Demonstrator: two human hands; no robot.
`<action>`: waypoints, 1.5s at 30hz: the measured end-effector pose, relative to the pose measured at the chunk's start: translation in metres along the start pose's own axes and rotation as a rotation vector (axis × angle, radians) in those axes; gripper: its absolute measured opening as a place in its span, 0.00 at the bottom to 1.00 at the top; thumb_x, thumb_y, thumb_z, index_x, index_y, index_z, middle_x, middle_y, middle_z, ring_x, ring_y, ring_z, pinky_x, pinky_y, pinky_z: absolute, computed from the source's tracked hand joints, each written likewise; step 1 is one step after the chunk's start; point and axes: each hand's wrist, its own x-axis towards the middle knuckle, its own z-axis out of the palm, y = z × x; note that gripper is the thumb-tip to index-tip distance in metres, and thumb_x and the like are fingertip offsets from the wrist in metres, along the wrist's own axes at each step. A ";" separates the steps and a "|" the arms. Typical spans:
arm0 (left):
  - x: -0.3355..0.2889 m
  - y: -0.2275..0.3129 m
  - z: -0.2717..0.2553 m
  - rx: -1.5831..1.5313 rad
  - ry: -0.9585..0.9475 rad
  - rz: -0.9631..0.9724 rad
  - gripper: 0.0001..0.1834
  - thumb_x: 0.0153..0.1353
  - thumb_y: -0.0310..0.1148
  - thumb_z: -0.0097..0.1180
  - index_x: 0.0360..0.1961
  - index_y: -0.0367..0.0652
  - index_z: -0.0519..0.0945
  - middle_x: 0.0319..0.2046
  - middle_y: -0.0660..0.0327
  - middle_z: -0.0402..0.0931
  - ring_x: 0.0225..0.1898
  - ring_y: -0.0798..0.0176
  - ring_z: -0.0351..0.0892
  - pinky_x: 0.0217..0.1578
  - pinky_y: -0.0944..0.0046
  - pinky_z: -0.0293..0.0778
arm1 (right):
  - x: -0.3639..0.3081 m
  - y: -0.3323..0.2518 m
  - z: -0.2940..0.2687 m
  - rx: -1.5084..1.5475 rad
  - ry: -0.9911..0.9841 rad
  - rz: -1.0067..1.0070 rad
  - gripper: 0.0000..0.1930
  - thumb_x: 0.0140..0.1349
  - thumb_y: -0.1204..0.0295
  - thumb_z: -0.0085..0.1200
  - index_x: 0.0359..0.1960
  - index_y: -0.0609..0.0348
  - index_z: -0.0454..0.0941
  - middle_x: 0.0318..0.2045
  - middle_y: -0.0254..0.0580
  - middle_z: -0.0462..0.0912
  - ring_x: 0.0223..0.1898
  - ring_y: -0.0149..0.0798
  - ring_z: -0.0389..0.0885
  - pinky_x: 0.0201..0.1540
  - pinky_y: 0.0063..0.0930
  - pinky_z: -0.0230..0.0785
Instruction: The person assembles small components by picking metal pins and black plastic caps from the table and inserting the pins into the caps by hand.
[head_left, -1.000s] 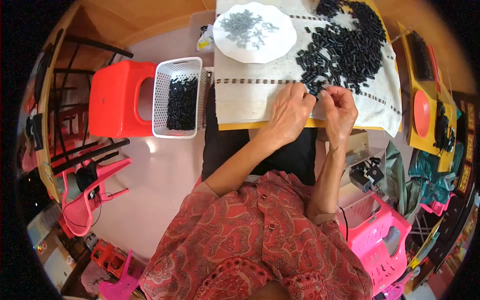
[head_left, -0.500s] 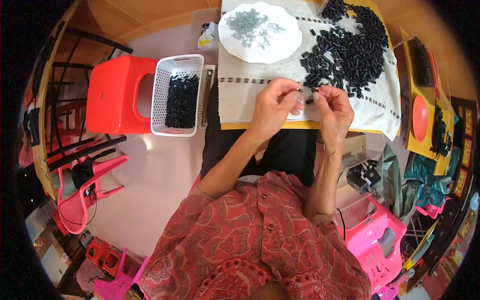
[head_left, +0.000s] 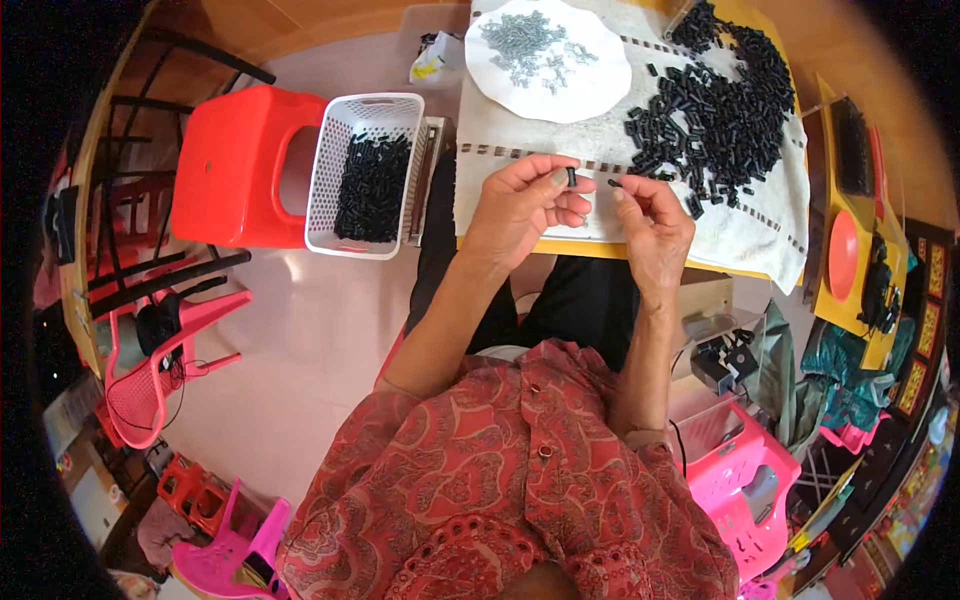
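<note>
My left hand (head_left: pixel 525 210) pinches a small black cylindrical piece (head_left: pixel 572 177) between thumb and forefinger, above the near edge of the cloth. Facing it, my right hand (head_left: pixel 652 225) pinches another small dark piece (head_left: pixel 614 183); its exact shape is too small to tell. The two pieces are a short gap apart. Past my right hand a big heap of black cylindrical pieces (head_left: pixel 710 120) spreads over the white cloth (head_left: pixel 500 185). Beyond my left hand stands a white plate (head_left: pixel 600 95) bearing many small shiny metal bits (head_left: pixel 540 50).
A white perforated basket (head_left: pixel 320 200) at left holds more black pieces (head_left: pixel 375 190), beside a red stool (head_left: pixel 230 165). Pink plastic chairs stand at lower left (head_left: pixel 150 370) and lower right (head_left: pixel 750 490). On the right, a yellow board (head_left: pixel 840 290) carries a red oval dish (head_left: pixel 841 250).
My left hand has shifted left and turned, so its black piece shows more plainly. Both hands are a little farther apart. The whole view has shifted slightly.
</note>
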 end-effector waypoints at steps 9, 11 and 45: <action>-0.004 0.001 -0.008 -0.033 0.033 0.038 0.11 0.65 0.26 0.52 0.48 0.36 0.77 0.41 0.48 0.80 0.36 0.61 0.83 0.36 0.64 0.80 | 0.005 -0.008 0.014 -0.539 -0.065 -0.347 0.07 0.51 0.83 0.56 0.33 0.61 0.80 0.27 0.46 0.78 0.29 0.49 0.79 0.32 0.36 0.71; -0.005 0.004 -0.009 -0.041 0.031 0.066 0.12 0.65 0.26 0.52 0.49 0.36 0.77 0.40 0.50 0.81 0.36 0.63 0.83 0.37 0.64 0.80 | 0.006 -0.014 0.014 -0.571 -0.083 -0.345 0.07 0.51 0.83 0.56 0.32 0.61 0.80 0.28 0.45 0.78 0.28 0.48 0.78 0.31 0.36 0.71; -0.003 0.023 -0.019 -0.022 0.241 0.140 0.13 0.66 0.27 0.51 0.49 0.35 0.76 0.39 0.54 0.80 0.35 0.66 0.79 0.39 0.67 0.77 | 0.099 -0.025 0.066 -0.688 -0.361 -0.630 0.18 0.40 0.88 0.49 0.34 0.60 0.80 0.32 0.45 0.79 0.38 0.49 0.76 0.45 0.37 0.69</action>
